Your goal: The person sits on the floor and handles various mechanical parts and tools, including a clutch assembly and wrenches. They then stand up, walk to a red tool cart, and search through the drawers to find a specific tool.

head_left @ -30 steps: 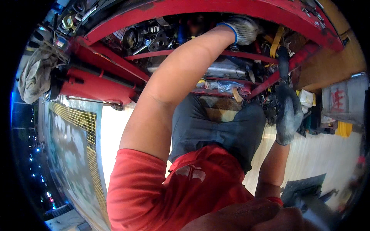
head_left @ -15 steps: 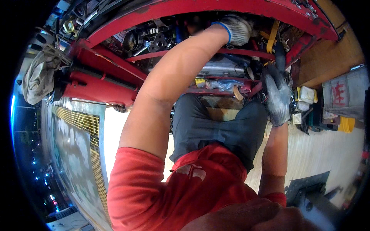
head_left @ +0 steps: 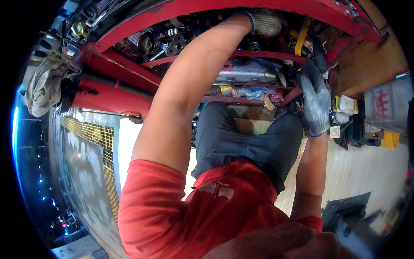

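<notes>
My left hand [head_left: 265, 23], in a whitish knit glove with a blue cuff, reaches into the red metal rack's upper tray among dark metal parts. Its fingers are blurred and lost in shadow, so I cannot make out whether it holds anything. Below it, a round metal part [head_left: 255, 45] lies in the tray. My right hand [head_left: 316, 105], in a grey, dirt-stained glove, is by the tray's right corner, fingers stretched out and apart. Just past its fingertips stands a dark, handle-like piece [head_left: 319, 56], and a yellow strap [head_left: 302, 39] hangs close by.
The rack's red front beam [head_left: 215, 6] arches across the top. A metal ring [head_left: 146, 42] and a flat plate with holes [head_left: 176, 44] lie in the tray's left part. Lower down sits a silver case [head_left: 246, 73]. A grey bin [head_left: 388, 103] stands at right; a cloth [head_left: 45, 88] hangs at left.
My left hand has moved slightly up and deeper into the tray, uncovering the round metal part below it. My right hand has shifted a little to the right.
</notes>
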Demonstrator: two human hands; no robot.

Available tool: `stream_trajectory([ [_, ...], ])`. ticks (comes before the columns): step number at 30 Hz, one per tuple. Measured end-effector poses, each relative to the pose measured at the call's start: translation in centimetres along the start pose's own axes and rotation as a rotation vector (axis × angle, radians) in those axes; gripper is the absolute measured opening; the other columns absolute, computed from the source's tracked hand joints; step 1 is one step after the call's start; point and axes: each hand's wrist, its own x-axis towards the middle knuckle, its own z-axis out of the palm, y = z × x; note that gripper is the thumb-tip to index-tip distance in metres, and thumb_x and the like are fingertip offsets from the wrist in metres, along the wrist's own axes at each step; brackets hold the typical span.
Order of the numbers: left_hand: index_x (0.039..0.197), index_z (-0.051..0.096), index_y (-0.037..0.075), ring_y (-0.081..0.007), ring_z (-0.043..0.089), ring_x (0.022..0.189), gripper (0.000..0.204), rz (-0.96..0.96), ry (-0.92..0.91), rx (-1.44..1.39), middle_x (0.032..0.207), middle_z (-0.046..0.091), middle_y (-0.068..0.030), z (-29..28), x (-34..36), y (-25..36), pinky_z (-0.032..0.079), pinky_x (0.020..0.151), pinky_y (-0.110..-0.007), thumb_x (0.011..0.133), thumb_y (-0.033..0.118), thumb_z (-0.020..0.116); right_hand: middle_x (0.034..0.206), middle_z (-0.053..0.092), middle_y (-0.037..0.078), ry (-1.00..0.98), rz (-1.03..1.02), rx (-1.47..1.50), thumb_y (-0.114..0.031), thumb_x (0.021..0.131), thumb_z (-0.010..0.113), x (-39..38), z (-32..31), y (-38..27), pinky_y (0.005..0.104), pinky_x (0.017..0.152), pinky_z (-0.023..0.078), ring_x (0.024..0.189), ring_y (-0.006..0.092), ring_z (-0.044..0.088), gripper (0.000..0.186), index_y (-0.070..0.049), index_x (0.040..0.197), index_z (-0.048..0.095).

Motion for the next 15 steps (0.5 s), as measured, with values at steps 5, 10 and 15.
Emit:
stream_trajectory([
  [5,0.122,0.066,0.015,-0.0343,0.062,0.104,0.034,-0.114,0.157,-0.031,0.116,0.067,-0.0147,-0.2,-1.1,-1.2,0.049,0.091,-0.048,0.097,0.029,0.049,0.139,0.058,0.017,-0.085,0.069,0.120,-0.015,0.098,0.058,-0.1,0.5,0.7,0.0328,0.110,0.040,0.127,0.0228,0.055,0.051,0.007,0.143,0.047],
  [10,0.127,0.064,0.015,-0.0364,0.061,0.109,0.036,-0.106,0.331,-0.091,0.121,0.065,-0.0156,-0.3,-6.4,-3.2,0.047,0.094,-0.051,0.098,0.030,0.048,0.133,0.064,0.016,-0.154,0.010,-0.009,-0.018,0.099,0.058,-0.4,2.0,1.5,0.0334,0.109,0.041,0.125,0.0226,0.058,0.043,0.004,0.136,0.058],
  [15,0.114,0.072,0.015,-0.0343,0.065,0.086,0.028,-0.280,0.666,0.535,0.095,0.069,-0.0153,-7.7,-18.1,1.9,0.053,0.081,-0.047,0.088,0.017,0.062,0.126,0.068,0.018,-0.148,-0.155,-0.290,-0.015,0.095,0.062,-0.7,1.4,0.3,0.0352,0.105,0.044,0.120,0.0273,0.063,0.036,-0.002,0.129,0.065],
])
